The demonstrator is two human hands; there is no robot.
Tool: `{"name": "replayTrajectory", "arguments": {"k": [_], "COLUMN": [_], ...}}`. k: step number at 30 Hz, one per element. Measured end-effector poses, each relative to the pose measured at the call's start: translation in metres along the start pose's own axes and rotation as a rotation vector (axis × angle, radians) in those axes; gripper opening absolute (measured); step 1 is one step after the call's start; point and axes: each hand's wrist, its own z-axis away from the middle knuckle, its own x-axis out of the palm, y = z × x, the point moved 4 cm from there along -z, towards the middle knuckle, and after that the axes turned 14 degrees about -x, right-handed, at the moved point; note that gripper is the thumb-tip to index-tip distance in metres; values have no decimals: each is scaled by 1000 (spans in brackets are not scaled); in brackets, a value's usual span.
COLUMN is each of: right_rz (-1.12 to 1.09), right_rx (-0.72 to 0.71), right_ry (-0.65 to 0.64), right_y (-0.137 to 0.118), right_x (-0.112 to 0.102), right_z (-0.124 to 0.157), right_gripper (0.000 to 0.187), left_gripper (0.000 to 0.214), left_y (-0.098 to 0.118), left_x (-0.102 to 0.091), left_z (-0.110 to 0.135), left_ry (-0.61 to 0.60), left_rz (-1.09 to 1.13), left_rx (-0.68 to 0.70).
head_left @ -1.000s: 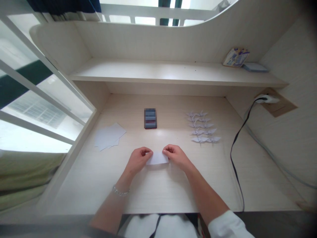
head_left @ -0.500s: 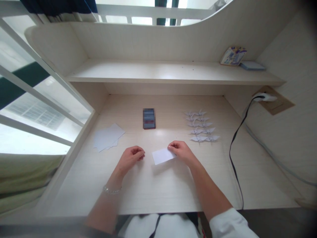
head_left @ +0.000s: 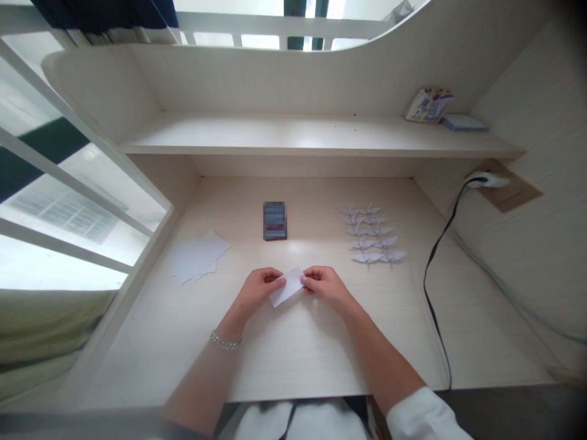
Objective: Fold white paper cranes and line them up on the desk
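Note:
Between my two hands, just above the middle of the desk, is a small white sheet of paper (head_left: 288,288), tilted and seemingly folded. My left hand (head_left: 262,289) pinches its left end between thumb and fingers. At its other end, my right hand (head_left: 323,286) grips the upper right corner. Beyond my right hand, several white folded paper cranes (head_left: 372,232) stand in rows. To the left of my left hand lies a loose stack of white paper sheets (head_left: 198,255).
A dark phone-shaped object (head_left: 275,220), its face blurred, lies behind my hands. A black cable (head_left: 429,263) runs from a wall socket (head_left: 509,183) down the desk's right side. On the shelf (head_left: 275,131) are a colourful box (head_left: 428,105) and a flat pale-blue item (head_left: 464,123).
My left hand has moved right and taken hold of the paper's left end. The paper has turned more steeply and shifted slightly left, with my right hand still on it.

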Motion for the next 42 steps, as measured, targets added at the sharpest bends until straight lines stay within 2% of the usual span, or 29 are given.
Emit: {"name": "replayTrajectory", "arguments": {"k": [4,10,15,21,28,35,42], "right_rz": [29,-65,-13,-66,-173,-307,-272], "right_rx": [-16,-27,-58,-66,-67,-33,-60], "right_ry": [-14,5,19,-40,0,-19,22], "right_y": [-3,8,13,7,9,8,6], "right_x": [4,3,-1,1,2,3,2], "right_z": [-7,-7,-8,-4,-3,-1,0], "right_gripper": [25,28,28,30,24,24,21], "left_gripper": [29,26,26,26,17,13,10], "left_y": [9,0,-1,-1,-3,-2,-2], "left_x": [-1,-2,0,0,-1,1,0], "left_z": [-10,-20,-19,-11,-7,-7,-7], "left_ry": [-7,-61,-141,-95,-39,-57,-63], "left_rz": [-25,-18,-31,-33,18,91,105], "left_rx": [46,73,115,110,90,81,96]}}
